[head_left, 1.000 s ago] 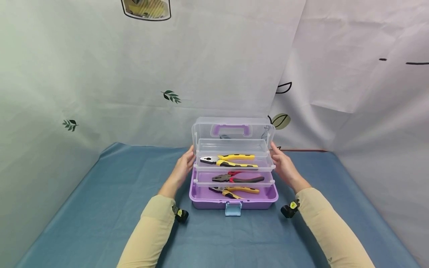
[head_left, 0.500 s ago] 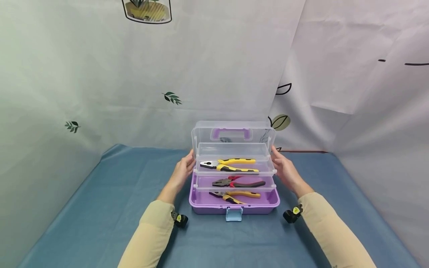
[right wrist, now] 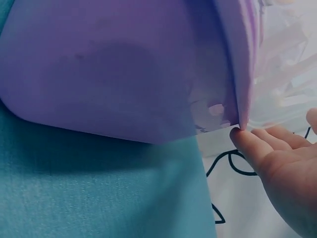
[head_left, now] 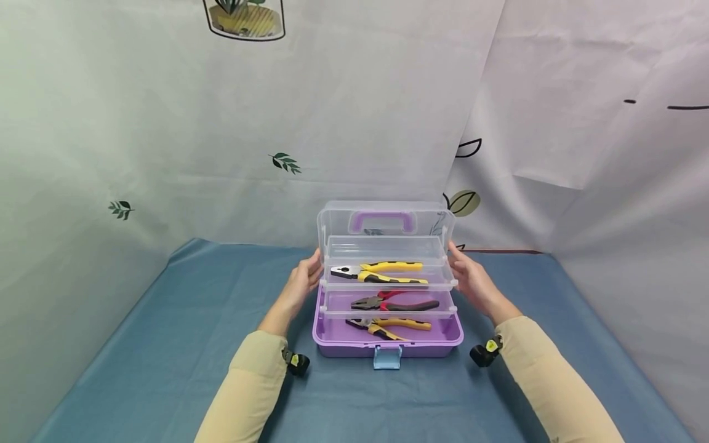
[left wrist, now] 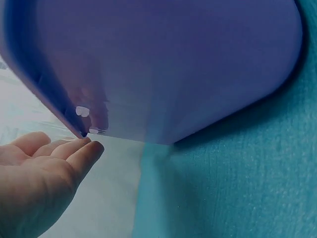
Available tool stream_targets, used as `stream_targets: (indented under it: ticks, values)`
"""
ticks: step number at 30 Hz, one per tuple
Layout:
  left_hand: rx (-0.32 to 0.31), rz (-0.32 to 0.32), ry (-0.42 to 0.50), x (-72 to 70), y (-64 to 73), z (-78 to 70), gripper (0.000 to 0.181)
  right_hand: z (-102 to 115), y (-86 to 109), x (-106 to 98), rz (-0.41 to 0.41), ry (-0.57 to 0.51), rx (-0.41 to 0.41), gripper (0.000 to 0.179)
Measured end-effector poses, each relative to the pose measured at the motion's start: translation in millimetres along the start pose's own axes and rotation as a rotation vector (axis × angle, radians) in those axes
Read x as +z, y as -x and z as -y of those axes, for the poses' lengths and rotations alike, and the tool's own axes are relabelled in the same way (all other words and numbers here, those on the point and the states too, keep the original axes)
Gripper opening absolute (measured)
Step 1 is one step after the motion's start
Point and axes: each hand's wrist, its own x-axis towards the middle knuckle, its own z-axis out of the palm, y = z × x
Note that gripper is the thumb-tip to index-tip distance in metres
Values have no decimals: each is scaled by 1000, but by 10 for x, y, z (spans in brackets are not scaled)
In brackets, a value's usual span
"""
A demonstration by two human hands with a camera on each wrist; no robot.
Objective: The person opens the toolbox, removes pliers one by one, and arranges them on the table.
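Note:
A purple toolbox (head_left: 343, 351) stands on the blue cloth with its clear lid (head_left: 382, 206) raised and its two clear trays spread in steps. Yellow-and-black pliers (head_left: 388, 271) lie in the upper tray, red-and-black pliers (head_left: 394, 303) in the lower one. Another pair of yellow-and-black pliers (head_left: 384, 326) is in the purple base, partly behind the lower tray's front edge. My left hand (head_left: 299, 283) touches the box's back left corner with extended fingers. At the back right corner, my right hand (head_left: 472, 280) does likewise, its fingertips at the rim in the right wrist view.
A blue cloth (head_left: 166, 351) covers the table around the box. Close behind the lid hangs a pale printed backdrop (head_left: 376, 111). A light blue latch (head_left: 387, 358) hangs down at the box's front.
The toolbox and both hands appear slightly nearer the person than a second ago, while the head view has tilted a little. During the last half second hardly anything moves.

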Motion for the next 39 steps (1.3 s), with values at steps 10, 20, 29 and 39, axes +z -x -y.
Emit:
stream_targets:
  ticks: [10,20,29,39]
  values:
    - [-20,1,10,-24,-44,23,60,38,-49,-23,14,4,17,59]
    - [-27,20,27,-46,-70,29,62,34,-87,-38,28,-19,16,59]
    - [-36,48,59,-70,-84,28,63,40,-96,-43,1,-20,28,60]
    - [-29,53,56,-77,-99,39,63,23,-121,-14,-41,-30,32,61]
